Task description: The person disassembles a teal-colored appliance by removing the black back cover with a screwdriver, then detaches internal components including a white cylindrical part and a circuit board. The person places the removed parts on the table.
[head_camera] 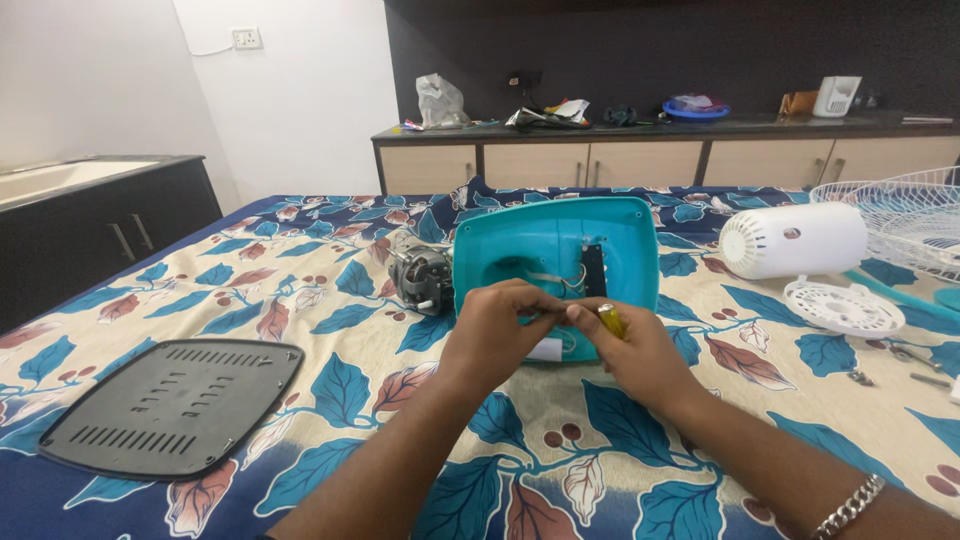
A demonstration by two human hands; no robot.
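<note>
Both hands point(560, 335) at teal fan base point(556, 250); white rectangular label point(546, 349) beneath.

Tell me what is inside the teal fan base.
Inside the teal fan base are a black strip and pale wires. The hands cover its lower part, so anything there is hidden.

Black vented plate point(172, 405), white motor cover point(795, 240), wire grille point(905, 215) on leaf-patterned cloth point(330, 300).
</note>
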